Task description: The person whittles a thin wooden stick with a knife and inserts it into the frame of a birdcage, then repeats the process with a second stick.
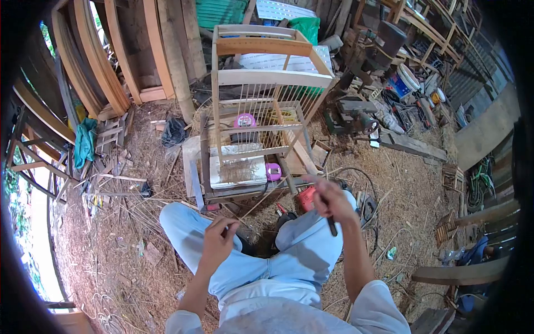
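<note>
My right hand (338,201) is raised over my right knee, its fingers wrapped round a slim tool with a dark handle (332,226). The tool's far end points up and left; blur hides its exact kind. Above my left thigh, my left hand (218,242) is closed, fingertips pressed together; anything in them is too small to make out. In front of my knees stands a wooden frame with thin upright rods (261,86), set on a low wooden bench (245,193). Neither hand touches the frame.
A purple, tape-measure-like object (273,172) lies by a worn white board (253,177). A red object (306,199) is near my right knee, with a black cable (371,181) beyond. Curved timbers (103,61) lean at left. Shavings and scraps cover the ground.
</note>
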The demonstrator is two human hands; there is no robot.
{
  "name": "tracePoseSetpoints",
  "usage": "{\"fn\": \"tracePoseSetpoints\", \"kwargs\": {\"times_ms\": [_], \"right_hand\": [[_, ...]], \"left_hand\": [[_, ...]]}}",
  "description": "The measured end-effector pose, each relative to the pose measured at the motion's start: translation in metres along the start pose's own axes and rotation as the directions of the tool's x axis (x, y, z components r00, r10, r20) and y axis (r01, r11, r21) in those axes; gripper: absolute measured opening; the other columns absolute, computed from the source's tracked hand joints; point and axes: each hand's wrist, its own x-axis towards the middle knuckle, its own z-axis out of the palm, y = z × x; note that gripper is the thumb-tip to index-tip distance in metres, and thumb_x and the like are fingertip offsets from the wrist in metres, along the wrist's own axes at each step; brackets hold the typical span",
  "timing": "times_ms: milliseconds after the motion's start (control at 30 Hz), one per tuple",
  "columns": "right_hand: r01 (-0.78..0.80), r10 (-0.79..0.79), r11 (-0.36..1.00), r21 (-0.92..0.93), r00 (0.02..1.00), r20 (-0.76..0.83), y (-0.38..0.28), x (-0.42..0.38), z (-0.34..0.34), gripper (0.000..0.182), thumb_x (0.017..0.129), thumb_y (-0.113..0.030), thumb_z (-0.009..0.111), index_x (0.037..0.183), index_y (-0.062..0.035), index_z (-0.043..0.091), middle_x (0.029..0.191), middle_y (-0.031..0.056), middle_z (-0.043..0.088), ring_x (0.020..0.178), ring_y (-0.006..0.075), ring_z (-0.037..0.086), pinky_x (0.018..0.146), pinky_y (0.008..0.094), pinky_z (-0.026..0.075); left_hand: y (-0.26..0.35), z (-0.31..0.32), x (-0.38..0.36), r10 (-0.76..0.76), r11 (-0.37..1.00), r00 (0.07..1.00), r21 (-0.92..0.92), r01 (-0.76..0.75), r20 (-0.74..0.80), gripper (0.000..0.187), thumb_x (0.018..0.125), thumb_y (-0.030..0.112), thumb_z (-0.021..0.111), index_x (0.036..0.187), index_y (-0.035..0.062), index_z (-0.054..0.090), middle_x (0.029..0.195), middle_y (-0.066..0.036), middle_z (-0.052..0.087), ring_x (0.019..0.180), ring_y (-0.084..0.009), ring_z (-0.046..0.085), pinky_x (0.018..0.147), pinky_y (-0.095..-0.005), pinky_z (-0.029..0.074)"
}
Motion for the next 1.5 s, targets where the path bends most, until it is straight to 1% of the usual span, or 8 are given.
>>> {"fn": "tracePoseSetpoints", "kwargs": {"times_ms": [200,533,700,767,933,1067,1267,1500], "right_hand": [[-0.085,0.054,0.992,0.089,0.95,0.308,0.06,0.009,0.062,0.056,0.1,-0.034,0.042,0.149,-0.0145,0.02,0.058,-0.0001,0.042,0.044,0.0055,0.033,0.039,0.0197,0.027],[-0.049,0.043,0.998,0.029,0.978,0.203,0.027,0.014,0.04,0.033,0.099,-0.027,0.045,0.107,0.0017,0.061,0.056,-0.0012,0.044,0.045,0.0061,0.037,0.039,0.021,0.026],[-0.033,0.032,0.997,-0.072,0.999,-0.014,0.027,0.015,-0.005,0.031,0.098,-0.026,0.047,0.106,0.0011,0.061,0.057,-0.0041,0.045,0.044,0.0055,0.036,0.038,0.0207,0.026],[0.061,-0.043,0.998,0.029,0.905,-0.423,0.021,0.016,-0.045,0.032,0.098,-0.028,0.048,0.106,0.0011,0.06,0.057,-0.0044,0.045,0.043,0.0048,0.036,0.037,0.0207,0.025],[-0.012,-0.003,0.998,-0.068,0.978,-0.21,0.005,-0.008,-0.035,0.031,0.1,-0.022,0.043,0.125,-0.006,0.052,0.06,-0.0025,0.046,0.044,0.0052,0.037,0.038,0.0198,0.027],[-0.023,0.018,1.0,0.013,0.946,0.323,0.035,0.0,0.048,0.036,0.1,-0.025,0.044,0.129,-0.0029,0.049,0.059,-0.0016,0.044,0.047,0.0056,0.039,0.041,0.0204,0.029],[-0.038,0.054,0.997,-0.065,0.962,0.269,0.042,0.011,0.039,0.035,0.1,-0.026,0.046,0.119,0.0002,0.057,0.06,-0.0026,0.043,0.047,0.006,0.037,0.041,0.0206,0.028],[0.173,-0.095,0.972,0.161,0.91,-0.403,0.003,0.003,-0.048,0.027,0.097,-0.029,0.05,0.097,-0.0039,0.06,0.058,-0.008,0.039,0.044,0.0014,0.033,0.037,0.017,0.022]], "left_hand": [[0.016,0.02,0.01,0.035,0.999,0.998,0.008,-0.036,0.051,0.009,0.082,0.004,0.066,0.09,0.0016,0.067,0.079,-0.01,0.059,0.065,-0.0201,0.056,0.058,-0.0291,0.044],[0.022,0.01,0.002,0.061,0.998,0.992,-0.012,-0.06,0.108,0.008,0.08,0.002,0.067,0.088,0.002,0.067,0.071,-0.009,0.053,0.062,-0.0218,0.053,0.056,-0.0317,0.042],[0.026,-0.001,-0.001,0.076,0.997,0.982,-0.013,-0.075,0.175,0.007,0.08,0.002,0.066,0.087,0.002,0.067,0.072,-0.01,0.055,0.063,-0.0224,0.054,0.056,-0.0308,0.041],[0.02,-0.004,0.0,0.077,0.997,0.981,0.009,-0.08,0.18,0.007,0.081,0.002,0.066,0.087,0.002,0.067,0.073,-0.01,0.056,0.064,-0.0223,0.054,0.056,-0.0303,0.041],[0.003,-0.011,0.007,0.014,1.0,0.997,0.017,-0.015,0.078,0.007,0.081,0.002,0.065,0.088,0.0021,0.067,0.075,-0.011,0.058,0.066,-0.024,0.055,0.059,-0.0319,0.042],[0.005,0.019,0.016,0.168,0.985,0.98,0.029,-0.172,0.107,0.007,0.081,0.001,0.065,0.088,0.0018,0.067,0.075,-0.011,0.058,0.067,-0.025,0.055,0.061,-0.0319,0.043],[0.034,0.002,0.012,0.073,0.997,0.972,-0.035,-0.067,0.223,0.008,0.08,0.0,0.065,0.088,0.0005,0.068,0.074,-0.011,0.056,0.068,-0.0249,0.056,0.062,-0.0316,0.043],[0.01,-0.038,0.002,0.037,0.993,0.997,0.111,-0.043,0.061,0.01,0.08,-0.004,0.065,0.086,0.0012,0.07,0.074,-0.009,0.057,0.064,-0.0176,0.056,0.054,-0.0272,0.041]]}}
